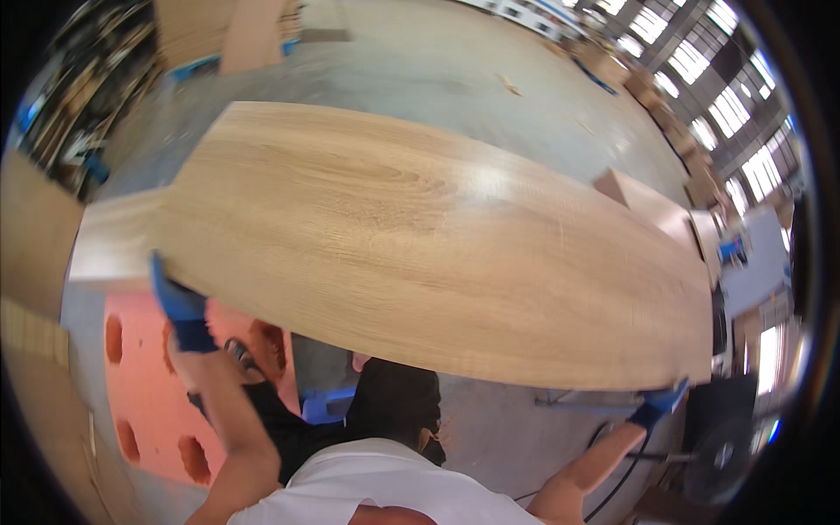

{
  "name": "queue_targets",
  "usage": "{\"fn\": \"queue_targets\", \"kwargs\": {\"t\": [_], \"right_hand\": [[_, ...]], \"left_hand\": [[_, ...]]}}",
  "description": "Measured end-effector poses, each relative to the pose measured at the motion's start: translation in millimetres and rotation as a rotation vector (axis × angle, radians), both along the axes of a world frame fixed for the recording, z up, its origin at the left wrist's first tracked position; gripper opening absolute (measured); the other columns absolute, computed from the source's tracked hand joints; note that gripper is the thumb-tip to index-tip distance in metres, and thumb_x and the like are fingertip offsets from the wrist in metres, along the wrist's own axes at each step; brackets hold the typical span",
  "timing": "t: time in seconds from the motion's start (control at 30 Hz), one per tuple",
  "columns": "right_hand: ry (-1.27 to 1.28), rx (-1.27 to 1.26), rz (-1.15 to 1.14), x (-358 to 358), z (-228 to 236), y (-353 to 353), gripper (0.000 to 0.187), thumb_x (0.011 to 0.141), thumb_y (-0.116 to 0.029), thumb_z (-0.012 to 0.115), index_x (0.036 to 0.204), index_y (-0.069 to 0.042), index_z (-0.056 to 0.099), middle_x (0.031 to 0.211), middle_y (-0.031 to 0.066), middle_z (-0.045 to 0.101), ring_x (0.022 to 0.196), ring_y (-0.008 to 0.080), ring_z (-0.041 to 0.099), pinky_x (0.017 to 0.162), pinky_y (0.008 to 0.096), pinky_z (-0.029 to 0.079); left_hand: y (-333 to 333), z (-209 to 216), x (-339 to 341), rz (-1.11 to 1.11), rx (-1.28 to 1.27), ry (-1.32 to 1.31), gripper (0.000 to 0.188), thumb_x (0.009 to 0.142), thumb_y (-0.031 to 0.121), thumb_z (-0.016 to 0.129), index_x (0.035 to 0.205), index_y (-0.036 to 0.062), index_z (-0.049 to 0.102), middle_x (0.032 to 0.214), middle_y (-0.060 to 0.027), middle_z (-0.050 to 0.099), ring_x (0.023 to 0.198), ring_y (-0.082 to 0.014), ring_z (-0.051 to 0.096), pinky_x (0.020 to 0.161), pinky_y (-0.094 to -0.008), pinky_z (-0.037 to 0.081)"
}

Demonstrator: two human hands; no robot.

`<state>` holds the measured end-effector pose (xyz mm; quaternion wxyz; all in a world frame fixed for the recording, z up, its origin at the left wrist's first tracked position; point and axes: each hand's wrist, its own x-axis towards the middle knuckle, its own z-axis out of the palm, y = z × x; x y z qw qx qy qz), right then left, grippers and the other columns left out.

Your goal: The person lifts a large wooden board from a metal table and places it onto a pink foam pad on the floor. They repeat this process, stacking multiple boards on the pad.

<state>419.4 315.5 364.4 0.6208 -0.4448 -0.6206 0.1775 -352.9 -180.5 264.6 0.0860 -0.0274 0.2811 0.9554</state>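
Observation:
A long wood-grain board (394,236) spans the middle of the view, its smooth face toward me. My left hand (182,302), in a blue work glove, grips the near edge by the left end; the thumb points up along the edge and the other fingers are hidden beneath. On the right, my right hand (662,402), gloved in blue too, holds the near edge close to the right corner, its fingers partly under the board. The left hand is slightly blurred. A paler board (114,236) shows beyond the left end, partly covered.
An orange panel with ragged holes (149,385) lies low at the left. Stacked sheets (197,35) stand far left near a rack of offcuts (96,79). Cardboard boxes (647,206) are behind the board's right end. A dark machine with a round wheel (717,459) stands at lower right.

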Motion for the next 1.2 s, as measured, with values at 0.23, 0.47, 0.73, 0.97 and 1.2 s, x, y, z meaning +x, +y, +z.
{"fn": "queue_targets", "kwargs": {"t": [0.23, 0.47, 0.73, 0.97, 1.2], "right_hand": [[0.532, -0.372, 0.141, -59, 33, -26, 0.058, 0.094, -0.044, 0.038, 0.131, 0.001, 0.040, 0.130, 0.0150, 0.046, 0.115, 0.0293, 0.047, 0.096, 0.0400, 0.039], [0.357, -0.396, 0.289, -135, 27, -35, 0.054, 0.091, -0.040, 0.045, 0.130, -0.002, 0.042, 0.130, 0.0141, 0.046, 0.116, 0.0288, 0.047, 0.097, 0.0444, 0.038], [-0.091, -0.304, 0.513, -311, -75, -59, 0.052, 0.088, -0.036, 0.054, 0.129, -0.005, 0.044, 0.129, 0.0124, 0.048, 0.115, 0.0285, 0.048, 0.098, 0.0474, 0.037], [0.745, -1.212, 0.898, -525, -192, -130, 0.034, 0.085, -0.025, 0.060, 0.113, -0.007, 0.055, 0.115, 0.0087, 0.058, 0.108, 0.0246, 0.054, 0.095, 0.0427, 0.041], [-0.145, -1.769, 0.901, -588, -363, -174, 0.040, 0.089, -0.036, 0.051, 0.118, -0.008, 0.050, 0.111, 0.0132, 0.059, 0.090, 0.0268, 0.060, 0.076, 0.0447, 0.049]], "left_hand": [[-19, -221, 50, 0.190, -0.091, -0.459, 0.039, 0.085, 0.021, 0.060, 0.118, 0.0011, 0.053, 0.118, -0.0118, 0.056, 0.109, -0.0231, 0.054, 0.094, -0.0372, 0.044], [-109, -323, 32, 0.231, 0.010, -0.582, 0.037, 0.087, 0.021, 0.054, 0.117, -0.0002, 0.053, 0.115, -0.0142, 0.057, 0.108, -0.0300, 0.054, 0.096, -0.0429, 0.043], [-161, -255, -35, 0.214, 0.117, -0.326, 0.043, 0.090, 0.031, 0.048, 0.122, 0.0023, 0.048, 0.122, -0.0141, 0.054, 0.110, -0.0325, 0.052, 0.095, -0.0475, 0.041], [-149, -260, -90, 0.240, -0.092, -0.428, 0.037, 0.088, 0.032, 0.055, 0.116, 0.0073, 0.054, 0.114, -0.0076, 0.059, 0.102, -0.0262, 0.057, 0.090, -0.0427, 0.045], [-99, -342, -115, -0.007, -0.436, -0.760, 0.042, 0.074, 0.048, 0.068, 0.103, 0.0191, 0.058, 0.089, -0.0031, 0.062, 0.081, -0.0248, 0.056, 0.071, -0.0480, 0.043]]}}
